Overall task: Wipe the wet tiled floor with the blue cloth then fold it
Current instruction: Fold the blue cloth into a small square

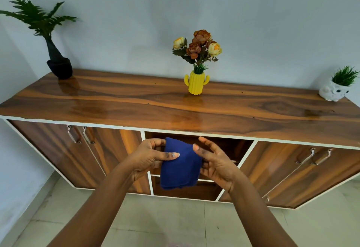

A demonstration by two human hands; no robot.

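Observation:
A dark blue cloth [180,166], folded into a thick pad, hangs in the air in front of the cabinet's open middle shelf. My left hand [150,158] grips its left edge, thumb lying across the front and fingers behind. My right hand [213,161] is at its right edge, thumb on the upper corner, upper fingers spread and lower fingers tucked behind the fabric. Pale tiled floor [165,221] lies below my forearms; I cannot tell whether it is wet.
A long wooden sideboard [136,108] stands against the wall, with handled doors left and right. On top stand a black potted plant [58,65], a yellow cactus vase of flowers [196,83] and a white owl planter [334,91].

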